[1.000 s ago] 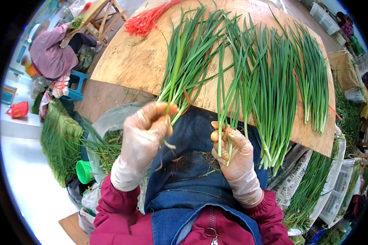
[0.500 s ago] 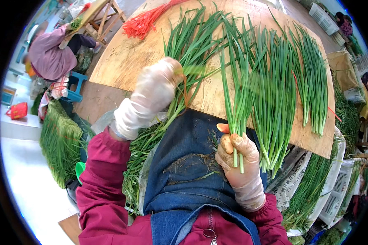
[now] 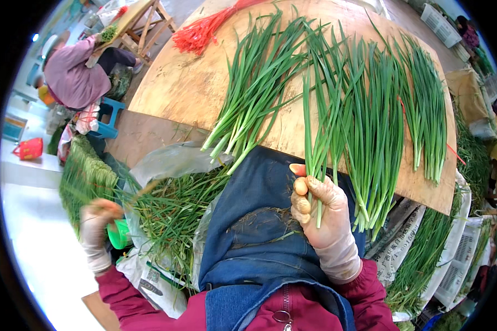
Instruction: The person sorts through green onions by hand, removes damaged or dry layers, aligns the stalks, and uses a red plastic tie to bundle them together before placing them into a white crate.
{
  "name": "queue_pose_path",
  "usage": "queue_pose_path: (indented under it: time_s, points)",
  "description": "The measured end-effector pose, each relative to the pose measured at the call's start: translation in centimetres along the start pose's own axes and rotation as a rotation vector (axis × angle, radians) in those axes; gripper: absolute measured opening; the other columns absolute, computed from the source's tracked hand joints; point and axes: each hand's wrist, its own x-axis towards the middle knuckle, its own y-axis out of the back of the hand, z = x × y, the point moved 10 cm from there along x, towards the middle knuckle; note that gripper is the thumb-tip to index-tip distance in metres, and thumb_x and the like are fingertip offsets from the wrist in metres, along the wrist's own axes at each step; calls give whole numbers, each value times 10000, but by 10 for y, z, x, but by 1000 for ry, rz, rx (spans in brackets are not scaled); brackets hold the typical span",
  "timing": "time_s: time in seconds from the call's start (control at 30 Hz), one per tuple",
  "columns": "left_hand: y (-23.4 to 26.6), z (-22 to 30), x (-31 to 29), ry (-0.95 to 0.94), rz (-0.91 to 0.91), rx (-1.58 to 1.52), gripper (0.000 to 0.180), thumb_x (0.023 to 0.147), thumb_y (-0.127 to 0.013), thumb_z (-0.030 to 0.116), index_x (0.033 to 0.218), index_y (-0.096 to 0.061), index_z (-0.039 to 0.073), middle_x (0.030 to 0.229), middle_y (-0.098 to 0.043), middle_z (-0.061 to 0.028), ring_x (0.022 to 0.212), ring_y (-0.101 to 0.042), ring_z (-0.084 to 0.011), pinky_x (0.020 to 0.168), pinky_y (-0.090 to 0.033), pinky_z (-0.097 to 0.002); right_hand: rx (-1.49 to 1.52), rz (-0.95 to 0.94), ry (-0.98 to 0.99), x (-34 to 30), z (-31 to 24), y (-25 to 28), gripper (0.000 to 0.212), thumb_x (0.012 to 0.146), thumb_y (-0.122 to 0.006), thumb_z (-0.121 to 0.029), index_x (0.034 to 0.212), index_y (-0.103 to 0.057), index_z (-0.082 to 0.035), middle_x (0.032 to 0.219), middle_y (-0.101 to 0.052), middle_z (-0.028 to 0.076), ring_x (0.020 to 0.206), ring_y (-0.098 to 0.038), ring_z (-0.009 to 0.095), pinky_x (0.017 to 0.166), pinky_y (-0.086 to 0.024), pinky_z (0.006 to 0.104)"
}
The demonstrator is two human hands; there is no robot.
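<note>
My right hand (image 3: 327, 212), in a thin pale glove with bare fingertips, grips a few garlic chives (image 3: 319, 149) near their pale lower ends. The leaves fan out over the wooden board. My left hand (image 3: 98, 231), gloved too, is at the far left beside a green plastic cup-like thing (image 3: 119, 234). Motion smears its fingers, and a blurred thin streak passes above it. Loose chives (image 3: 254, 94) lie on the board left of the held ones. To the right are a larger pile (image 3: 375, 132) and bunches (image 3: 428, 121) near red ties.
Red plastic ties (image 3: 196, 34) lie at the board's far left; the wooden board (image 3: 165, 88) spans my lap. A clear bag of chive scraps (image 3: 171, 212) sits left of my legs. More chives (image 3: 419, 265) stand at right. Another person (image 3: 74, 74) sits far left near a blue stool (image 3: 109, 118).
My left hand has swung from the chives on the board down and left, past the scrap bag. My right hand keeps its hold, with fewer stalk ends showing below it.
</note>
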Motion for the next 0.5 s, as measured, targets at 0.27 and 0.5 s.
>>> queue_pose_path:
  time_s: [0.27,0.5]
  points:
    - [-145,137,4,-674,139,318,120,754,-570,79,838,-605,0,792,-597,-148,675,-591,-255,592,-460,-313,-12,-1,-45,15,9,-8,222,846,-479,-145,994,-506,19,606,-429,0,388,-313,54,367,-258,195]
    - [-198,164,59,-537,200,273,144,756,-602,126,737,-604,-16,572,-573,-97,514,-544,-178,497,-416,-266,-211,203,33,26,13,1,150,801,-567,-123,918,-558,-30,621,-524,22,384,-332,42,348,-245,189]
